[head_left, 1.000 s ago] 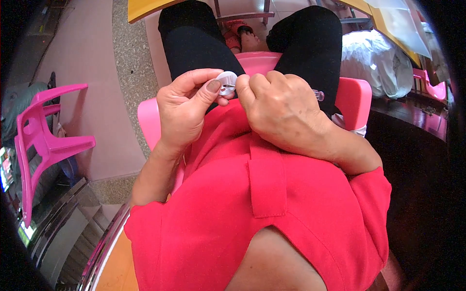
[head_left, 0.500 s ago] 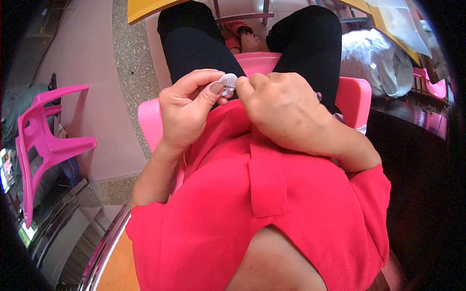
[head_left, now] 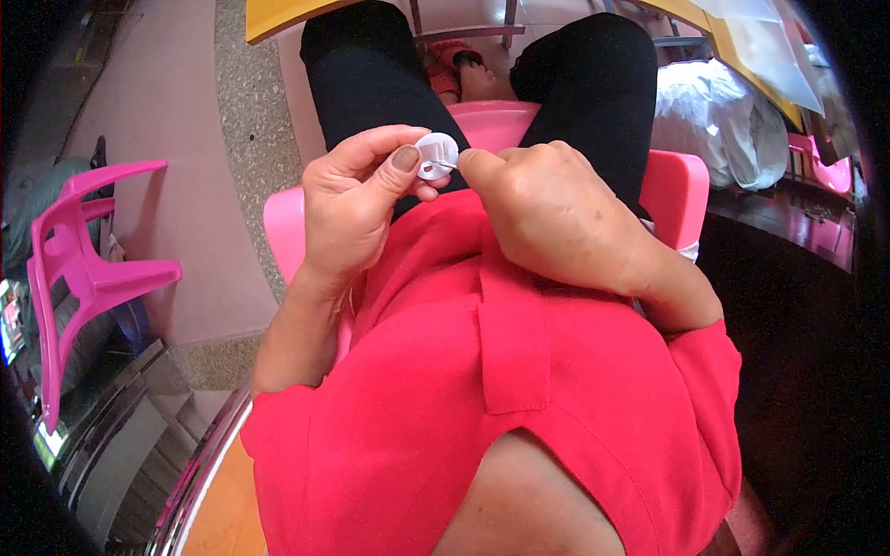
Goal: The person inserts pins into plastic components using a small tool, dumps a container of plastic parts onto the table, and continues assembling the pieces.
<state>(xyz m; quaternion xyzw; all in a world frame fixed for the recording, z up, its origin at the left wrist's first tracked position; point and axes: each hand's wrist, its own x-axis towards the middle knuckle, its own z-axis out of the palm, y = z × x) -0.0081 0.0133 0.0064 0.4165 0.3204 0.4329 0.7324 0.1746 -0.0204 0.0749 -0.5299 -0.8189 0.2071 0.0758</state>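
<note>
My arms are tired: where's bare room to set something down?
Pale floor between the far-left pink chair and the speckled strip looks bare. Crowded: left hand, white disc and right hand cluster above the black trousers; a white bundle lies upper right.

From my head, the wide fisheye camera faces steeply down over my red shirt point(head_left: 408, 371), with my left hand point(head_left: 352, 199) and right hand point(head_left: 561, 218) close below it and my knees point(head_left: 589, 69) farther off toward the top edge.
</note>
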